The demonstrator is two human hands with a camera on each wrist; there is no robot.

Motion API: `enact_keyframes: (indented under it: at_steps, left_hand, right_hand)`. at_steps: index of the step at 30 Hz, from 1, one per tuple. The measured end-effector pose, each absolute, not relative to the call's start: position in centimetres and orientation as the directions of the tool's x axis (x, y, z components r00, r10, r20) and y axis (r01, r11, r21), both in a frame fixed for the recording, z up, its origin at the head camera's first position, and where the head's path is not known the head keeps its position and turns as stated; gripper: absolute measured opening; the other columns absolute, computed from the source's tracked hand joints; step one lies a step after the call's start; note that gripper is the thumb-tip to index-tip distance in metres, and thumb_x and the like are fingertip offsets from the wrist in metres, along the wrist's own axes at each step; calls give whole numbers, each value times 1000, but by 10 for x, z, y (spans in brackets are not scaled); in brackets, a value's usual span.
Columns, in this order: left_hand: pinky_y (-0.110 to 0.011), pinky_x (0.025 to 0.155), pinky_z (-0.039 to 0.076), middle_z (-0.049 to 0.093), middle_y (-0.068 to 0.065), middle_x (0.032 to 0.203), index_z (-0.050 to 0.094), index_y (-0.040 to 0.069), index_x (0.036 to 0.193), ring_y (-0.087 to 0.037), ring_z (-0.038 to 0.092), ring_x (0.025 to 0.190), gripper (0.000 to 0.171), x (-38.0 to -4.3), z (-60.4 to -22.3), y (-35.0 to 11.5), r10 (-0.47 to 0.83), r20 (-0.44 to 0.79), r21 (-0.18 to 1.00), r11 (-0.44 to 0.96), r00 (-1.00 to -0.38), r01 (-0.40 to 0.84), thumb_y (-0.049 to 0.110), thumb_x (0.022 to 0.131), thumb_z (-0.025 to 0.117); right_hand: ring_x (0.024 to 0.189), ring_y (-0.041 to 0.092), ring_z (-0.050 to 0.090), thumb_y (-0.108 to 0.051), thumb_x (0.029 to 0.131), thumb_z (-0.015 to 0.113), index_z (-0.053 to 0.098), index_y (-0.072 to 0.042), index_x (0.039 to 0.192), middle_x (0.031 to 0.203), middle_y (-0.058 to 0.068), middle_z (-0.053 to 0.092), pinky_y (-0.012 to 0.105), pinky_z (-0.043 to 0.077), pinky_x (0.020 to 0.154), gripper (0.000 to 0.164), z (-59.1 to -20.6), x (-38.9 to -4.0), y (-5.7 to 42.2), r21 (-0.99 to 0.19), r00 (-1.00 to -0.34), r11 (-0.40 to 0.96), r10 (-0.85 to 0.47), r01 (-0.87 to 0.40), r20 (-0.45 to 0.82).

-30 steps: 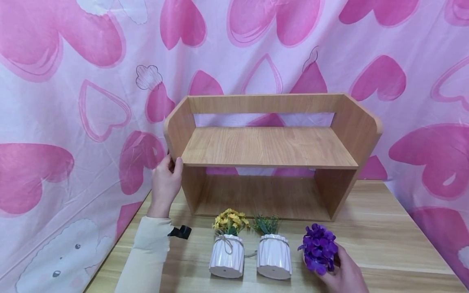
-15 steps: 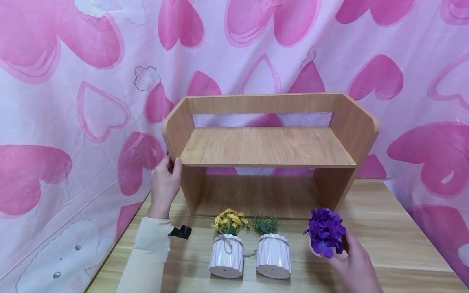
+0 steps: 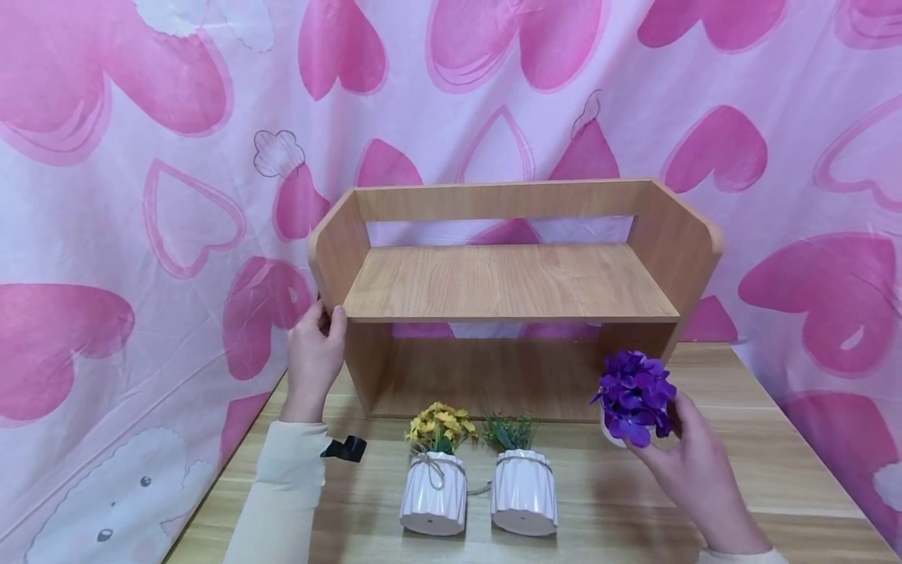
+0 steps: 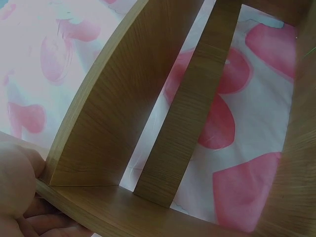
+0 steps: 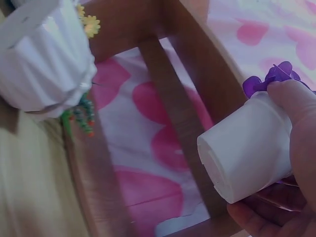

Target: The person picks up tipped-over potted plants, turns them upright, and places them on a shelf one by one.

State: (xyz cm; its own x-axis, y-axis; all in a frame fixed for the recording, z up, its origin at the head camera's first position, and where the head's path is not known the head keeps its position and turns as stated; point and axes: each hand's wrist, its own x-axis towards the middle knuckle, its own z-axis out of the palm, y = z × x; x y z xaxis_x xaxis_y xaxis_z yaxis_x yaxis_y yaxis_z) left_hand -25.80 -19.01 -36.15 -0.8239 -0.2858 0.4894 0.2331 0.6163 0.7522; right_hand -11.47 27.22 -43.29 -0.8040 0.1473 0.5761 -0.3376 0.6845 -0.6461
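My left hand [image 3: 313,352] grips the left side panel of a two-tier wooden shelf [image 3: 510,282], thumb at the front edge beside the upper board. In the left wrist view, the fingers [image 4: 52,222] wrap around the outside of that panel. My right hand [image 3: 698,462] holds a potted purple flower [image 3: 634,395] up in front of the shelf's lower right corner. Its smooth white pot [image 5: 247,153] is tilted in the right wrist view, with thumb near the rim and fingers beneath. In the head view the blooms hide most of this pot.
Two ribbed white pots lie on their sides before the shelf, bases facing me: one with yellow flowers [image 3: 433,493], one with green sprigs [image 3: 524,493]. A black strap-like piece [image 3: 345,449] shows by my left cuff. A heart-patterned curtain [image 3: 176,313] hangs behind the wooden table [image 3: 768,454].
My right hand has carried the potted purple flower up and forward from the front of the table toward the shelf's right side. The left hand keeps its grip on the panel.
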Motion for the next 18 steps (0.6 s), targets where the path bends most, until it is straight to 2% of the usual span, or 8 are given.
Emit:
enact_keyframes:
  at_steps: [4, 9, 11, 13, 15, 18]
  left_hand:
    - [-58, 96, 64, 75, -28, 128, 69, -3, 139, -41, 77, 113, 43, -260, -363, -190, -296, 519, 743, 620, -802, 253, 25, 109, 57]
    - [-58, 100, 62, 71, -29, 136, 65, -2, 144, -43, 75, 119, 45, -257, -362, -190, -292, 491, 763, 599, -821, 244, 25, 110, 56]
    - [-58, 102, 61, 70, -29, 138, 65, -2, 145, -43, 74, 121, 45, -256, -360, -190, -288, 482, 769, 592, -827, 242, 26, 111, 56]
    - [-59, 102, 61, 70, -29, 139, 65, -2, 146, -44, 74, 122, 46, -255, -359, -190, -285, 481, 768, 593, -829, 241, 27, 111, 56]
    - [-59, 103, 60, 69, -29, 140, 64, -1, 146, -44, 73, 123, 46, -255, -358, -189, -281, 480, 768, 593, -831, 243, 27, 111, 55]
    - [-59, 103, 60, 69, -29, 140, 64, -1, 147, -44, 73, 123, 46, -256, -360, -189, -281, 477, 767, 596, -832, 238, 27, 111, 56]
  right_hand:
    - [103, -26, 47, 7, 74, 90, 61, 9, 136, 118, 32, 72, -5, 40, 90, 69, -417, -122, 273, -617, -775, 689, 128, -380, 619]
    - [102, -26, 48, 2, 77, 91, 63, 5, 138, 119, 32, 74, -5, 40, 88, 67, -395, -128, 273, -614, -778, 694, 123, -376, 616]
    - [104, -25, 49, 2, 79, 90, 61, 5, 142, 124, 33, 73, -6, 40, 90, 69, -387, -131, 272, -612, -777, 691, 116, -384, 618]
    - [107, -10, 62, -1, 82, 89, 59, 4, 146, 130, 34, 71, -7, 37, 92, 70, -378, -133, 272, -610, -784, 698, 112, -375, 610]
    - [111, 14, 71, -4, 85, 88, 57, 3, 148, 133, 35, 69, -7, 35, 92, 71, -369, -135, 271, -609, -792, 703, 107, -368, 601]
    - [112, 47, 68, -7, 88, 88, 55, 2, 150, 135, 34, 68, -8, 33, 91, 71, -357, -139, 270, -598, -803, 718, 93, -355, 589]
